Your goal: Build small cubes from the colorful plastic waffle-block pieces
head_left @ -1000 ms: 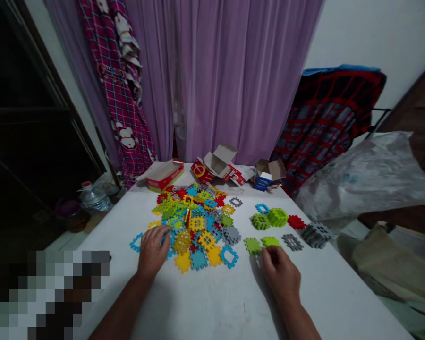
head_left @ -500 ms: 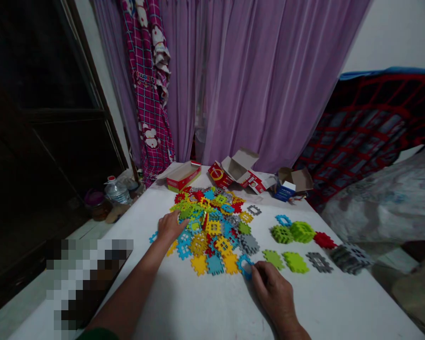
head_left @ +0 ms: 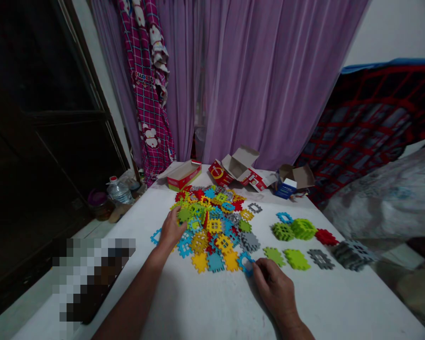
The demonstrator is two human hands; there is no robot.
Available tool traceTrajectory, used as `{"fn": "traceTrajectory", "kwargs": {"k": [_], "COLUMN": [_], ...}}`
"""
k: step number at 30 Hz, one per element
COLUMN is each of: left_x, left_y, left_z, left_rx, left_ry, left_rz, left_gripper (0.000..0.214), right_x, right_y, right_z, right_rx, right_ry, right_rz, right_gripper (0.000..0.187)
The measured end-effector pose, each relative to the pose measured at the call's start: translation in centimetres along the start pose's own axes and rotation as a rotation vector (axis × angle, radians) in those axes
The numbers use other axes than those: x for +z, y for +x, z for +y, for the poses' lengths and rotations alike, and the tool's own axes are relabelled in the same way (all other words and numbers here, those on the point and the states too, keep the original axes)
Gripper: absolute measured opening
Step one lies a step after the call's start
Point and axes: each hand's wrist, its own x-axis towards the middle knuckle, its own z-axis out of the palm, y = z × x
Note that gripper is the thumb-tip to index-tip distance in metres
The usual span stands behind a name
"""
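My right hand (head_left: pixel 276 286) is closed, pinching the edge of a blue interlocking toy tile (head_left: pixel 247 264) with an open middle. It rests at the near right side of a heap of notched plastic tiles (head_left: pixel 214 226). At the heap's left side, my left hand (head_left: pixel 171 229) has its thumb and fingers on a green interlocking toy tile (head_left: pixel 183 214); the fingers partly cover it. Two yellow tiles and a teal tile (head_left: pixel 216 262) lie flat in a row just left of the blue one.
To the right stand stacks of green tiles (head_left: pixel 303 229) and grey tiles (head_left: pixel 354 255), with red tiles (head_left: pixel 326 237) and flat green ones nearby. Opened cardboard boxes (head_left: pixel 184 175) line the table's back edge. A dark object, partly pixelated, lies at the left edge.
The left hand has shifted slightly, and a green tile now shows between its thumb and fingers. The right hand keeps its pinch on the blue tile. The view has moved a little.
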Motion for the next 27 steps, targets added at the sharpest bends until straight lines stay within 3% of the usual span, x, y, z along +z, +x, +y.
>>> {"fn": "traceTrajectory", "kwargs": {"k": [4, 11, 14, 19, 27], "left_x": [0.0, 2.0, 2.9, 3.4, 3.5], "left_y": [-2.5, -5.8, -6.4, -6.7, -6.5], "left_z": [2.0, 8.1, 9.2, 9.9, 10.7], "left_rx": [0.215, 0.515, 0.566, 0.630, 0.615], "left_ry": [-0.186, -0.233, -0.245, -0.283, -0.284], "left_rz": [-0.006, -0.356, -0.441, -0.467, -0.541], "left_gripper": [0.060, 0.068, 0.070, 0.070, 0.067], "right_x": [-0.1, -0.1, -0.2, -0.5, -1.1], "right_y": [0.3, 0.9, 1.0, 0.9, 0.9], "right_z": [-0.3, -1.3, -1.4, -1.3, -2.0], "right_rx": [0.015, -0.054, -0.102, -0.127, -0.109], "right_ry": [0.019, 0.116, 0.154, 0.149, 0.128], "right_rz": [-0.048, 0.019, 0.017, -0.025, -0.009], "right_gripper": [0.035, 0.029, 0.033, 0.041, 0.027]}}
